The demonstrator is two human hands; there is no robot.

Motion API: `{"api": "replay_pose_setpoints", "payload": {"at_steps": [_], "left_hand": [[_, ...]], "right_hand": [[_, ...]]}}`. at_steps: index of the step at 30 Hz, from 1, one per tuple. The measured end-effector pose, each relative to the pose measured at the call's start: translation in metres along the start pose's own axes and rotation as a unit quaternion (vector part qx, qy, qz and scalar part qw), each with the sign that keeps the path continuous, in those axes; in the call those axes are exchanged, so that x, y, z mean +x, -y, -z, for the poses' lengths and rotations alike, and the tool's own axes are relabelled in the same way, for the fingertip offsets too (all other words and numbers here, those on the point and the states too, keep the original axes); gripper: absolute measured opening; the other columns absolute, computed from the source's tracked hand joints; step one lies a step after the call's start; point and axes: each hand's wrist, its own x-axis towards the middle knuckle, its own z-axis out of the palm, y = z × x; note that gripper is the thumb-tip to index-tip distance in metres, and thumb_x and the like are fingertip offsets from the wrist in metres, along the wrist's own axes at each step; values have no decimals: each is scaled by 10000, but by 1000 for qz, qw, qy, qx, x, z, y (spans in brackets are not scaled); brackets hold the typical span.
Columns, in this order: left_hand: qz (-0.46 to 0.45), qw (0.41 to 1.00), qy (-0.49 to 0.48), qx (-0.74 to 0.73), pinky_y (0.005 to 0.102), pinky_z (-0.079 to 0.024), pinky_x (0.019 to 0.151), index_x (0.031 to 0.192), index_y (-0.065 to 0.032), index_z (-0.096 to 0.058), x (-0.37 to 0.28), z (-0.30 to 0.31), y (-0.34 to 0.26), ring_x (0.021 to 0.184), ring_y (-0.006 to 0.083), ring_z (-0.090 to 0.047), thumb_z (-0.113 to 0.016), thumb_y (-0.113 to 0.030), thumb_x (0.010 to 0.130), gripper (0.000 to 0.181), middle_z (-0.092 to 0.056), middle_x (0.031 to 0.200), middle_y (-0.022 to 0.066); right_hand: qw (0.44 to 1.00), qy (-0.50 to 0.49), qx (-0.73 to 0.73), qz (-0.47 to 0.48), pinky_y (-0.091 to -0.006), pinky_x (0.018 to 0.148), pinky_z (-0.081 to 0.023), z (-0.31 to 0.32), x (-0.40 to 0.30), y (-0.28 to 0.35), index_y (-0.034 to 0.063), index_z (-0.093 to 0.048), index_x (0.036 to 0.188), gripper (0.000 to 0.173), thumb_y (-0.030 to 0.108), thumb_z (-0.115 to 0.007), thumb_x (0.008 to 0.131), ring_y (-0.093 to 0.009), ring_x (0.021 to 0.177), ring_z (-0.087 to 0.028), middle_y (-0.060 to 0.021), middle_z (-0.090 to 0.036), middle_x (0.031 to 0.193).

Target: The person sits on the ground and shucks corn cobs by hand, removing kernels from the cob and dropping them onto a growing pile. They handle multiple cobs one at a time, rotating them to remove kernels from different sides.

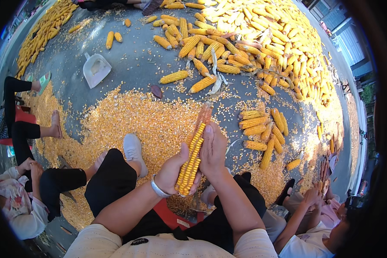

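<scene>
A partly shelled corn cob stands tilted between my two hands, above the ground. Rows of yellow kernels cover its near side, while its bare reddish core shows at the far tip and along the left edge. My left hand, with a silver bracelet on the wrist, cradles the lower left of the cob. On the other side my right hand lies against the cob, thumb up along the kernels. Some fingers of both hands are hidden behind it. Loose corn kernels spread thickly over the ground below.
Several whole ears lie right of my hands, before a large corn pile. A white dustpan rests at the upper left. Seated people flank me, including a person's hands at right. Below me is a red stool.
</scene>
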Motion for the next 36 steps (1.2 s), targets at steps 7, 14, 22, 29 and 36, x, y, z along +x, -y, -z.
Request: {"api": "replay_pose_setpoints", "payload": {"at_steps": [7, 14, 22, 29, 36], "left_hand": [[-150, 908, -216, 326, 239, -482, 432, 1027, -29, -537, 11, -8, -2, 481, 171, -572, -263, -548, 940, 594, -586, 665, 84], [-175, 847, -253, 433, 260, -458, 414, 855, 0, -501, 19, -1, 28, 461, 146, -551, -384, -438, 957, 464, -512, 596, 55], [-87, 895, -225, 376, 276, -454, 370, 856, 3, -503, 17, 4, 15, 433, 154, -551, -384, -460, 950, 486, -520, 599, 72], [-76, 889, -208, 400, 279, -459, 376, 851, 8, -528, 17, 0, 8, 442, 155, -554, -365, -475, 951, 519, -534, 603, 69], [-125, 857, -232, 442, 289, -467, 475, 875, 15, -515, 17, -2, 5, 529, 160, -576, -413, -445, 948, 476, -544, 635, 72]], "right_hand": [[868, 17, 387, -312, -321, 728, -463, 7, 20, 6, -13, -551, 975, 560, 467, -263, 974, -175, 762, -570, -104, -607, 813], [831, -110, 427, -340, -259, 500, -437, 5, 25, 10, 15, -531, 867, 651, 630, -318, 894, -155, 536, -503, -52, -520, 654], [888, -144, 345, -268, -231, 453, -399, -4, 17, -3, 18, -508, 869, 554, 550, -362, 925, -119, 503, -489, -49, -515, 642], [930, -144, 272, -200, -217, 439, -402, -4, 13, -14, 20, -506, 878, 468, 459, -367, 959, -98, 501, -490, -52, -522, 629], [956, -82, 224, -172, -265, 550, -484, -3, 24, -7, -15, -537, 953, 549, 460, -261, 976, -164, 578, -572, -112, -588, 721]]}}
